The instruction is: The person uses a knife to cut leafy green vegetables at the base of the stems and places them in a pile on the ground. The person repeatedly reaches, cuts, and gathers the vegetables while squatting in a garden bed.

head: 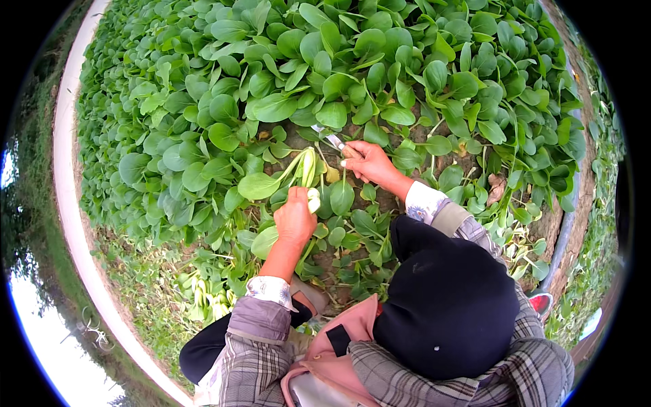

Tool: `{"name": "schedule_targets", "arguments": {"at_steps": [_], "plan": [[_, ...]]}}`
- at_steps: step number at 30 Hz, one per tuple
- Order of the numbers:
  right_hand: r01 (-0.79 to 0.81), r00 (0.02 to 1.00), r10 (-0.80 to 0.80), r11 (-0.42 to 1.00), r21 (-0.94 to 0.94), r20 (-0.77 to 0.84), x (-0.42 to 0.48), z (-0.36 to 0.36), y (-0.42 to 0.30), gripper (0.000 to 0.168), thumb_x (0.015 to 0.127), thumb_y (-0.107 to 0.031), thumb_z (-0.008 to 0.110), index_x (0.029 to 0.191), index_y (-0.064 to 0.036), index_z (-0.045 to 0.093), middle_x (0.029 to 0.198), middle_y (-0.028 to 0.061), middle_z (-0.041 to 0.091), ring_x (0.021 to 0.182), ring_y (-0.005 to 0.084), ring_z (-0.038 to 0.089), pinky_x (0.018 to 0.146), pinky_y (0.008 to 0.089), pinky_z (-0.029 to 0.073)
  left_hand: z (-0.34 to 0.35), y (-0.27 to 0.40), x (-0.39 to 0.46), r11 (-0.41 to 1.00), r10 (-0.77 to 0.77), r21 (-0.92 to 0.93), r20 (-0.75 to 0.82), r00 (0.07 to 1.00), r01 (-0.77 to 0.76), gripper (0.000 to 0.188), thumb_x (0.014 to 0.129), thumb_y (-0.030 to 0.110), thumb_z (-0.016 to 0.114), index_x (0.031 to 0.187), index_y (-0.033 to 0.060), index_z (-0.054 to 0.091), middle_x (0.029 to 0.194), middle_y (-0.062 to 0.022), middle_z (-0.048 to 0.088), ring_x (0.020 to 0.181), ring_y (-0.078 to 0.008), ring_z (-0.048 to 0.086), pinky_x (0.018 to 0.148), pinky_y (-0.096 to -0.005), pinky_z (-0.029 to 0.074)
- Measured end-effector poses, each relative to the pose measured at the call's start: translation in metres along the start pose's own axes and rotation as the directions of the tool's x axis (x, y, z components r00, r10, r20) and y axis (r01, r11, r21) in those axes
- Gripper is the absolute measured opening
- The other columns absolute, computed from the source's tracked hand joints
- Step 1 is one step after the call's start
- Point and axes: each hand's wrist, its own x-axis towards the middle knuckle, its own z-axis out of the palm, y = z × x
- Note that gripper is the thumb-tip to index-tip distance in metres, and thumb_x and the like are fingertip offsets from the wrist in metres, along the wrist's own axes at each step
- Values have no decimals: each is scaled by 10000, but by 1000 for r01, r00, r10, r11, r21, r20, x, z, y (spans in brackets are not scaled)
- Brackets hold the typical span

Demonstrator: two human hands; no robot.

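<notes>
My left hand (296, 216) is closed around a small bunch of leafy greens (307, 167) that look like bok choy. Pale stalks rise above the fist, and white stem bases show beside the fingers. In my right hand (375, 164) is a knife (333, 140) with a wooden handle, its metal blade pointing up and left among the leaves of the standing crop (330, 86). The blade's tip lies close to these leaves; whether it touches them I cannot tell. A yellowed leaf (332, 174) sits between the two hands. Low, scattered plants (361, 224) grow below them.
Gathered greens with pale stalks (211, 300) lie at lower left. A pale path edge (66, 168) curves along the left, with a bicycle (95, 333) beyond. A grey pipe or edging strip (562, 249) runs down the right side. My bent knee (206, 348) is at lower left.
</notes>
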Motion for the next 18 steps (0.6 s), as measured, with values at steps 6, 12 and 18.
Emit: {"name": "schedule_targets", "arguments": {"at_steps": [6, 12, 18], "plan": [[157, 986, -156, 988, -2, 49, 34, 25, 7, 543, 729, -89, 695, 1212, 20, 472, 808, 46, 592, 550, 82, 523, 498, 243, 458, 27, -12, -5, 998, 16, 67, 32, 999, -18, 532, 648, 81, 693, 1125, 97, 461, 1200, -83, 491, 832, -316, 621, 702, -430, 496], [33, 989, -33, 999, 3, 143, 61, 52, 8, 684, 702, -68, 714, 1300, 36, 401, 800, 73, 593, 532, 94, 527, 436, 231, 428, 26, -11, -12, 986, 118, 116, 15, 993, -119, 529, 642, 58, 668, 1128, 76, 459, 1276, -117, 463, 758, -294, 637, 666, -389, 511], [-12, 996, -7, 981, 194, 94, 52, 46, 9, 625, 679, 5, 702, 1245, 43, 438, 841, 69, 585, 573, 89, 529, 427, 221, 394, -5, 1, -31, 986, 36, -164, 17, 999, -33, 558, 633, 98, 684, 1152, 108, 481, 1345, -114, 435, 953, -317, 602, 796, -405, 483]]}}
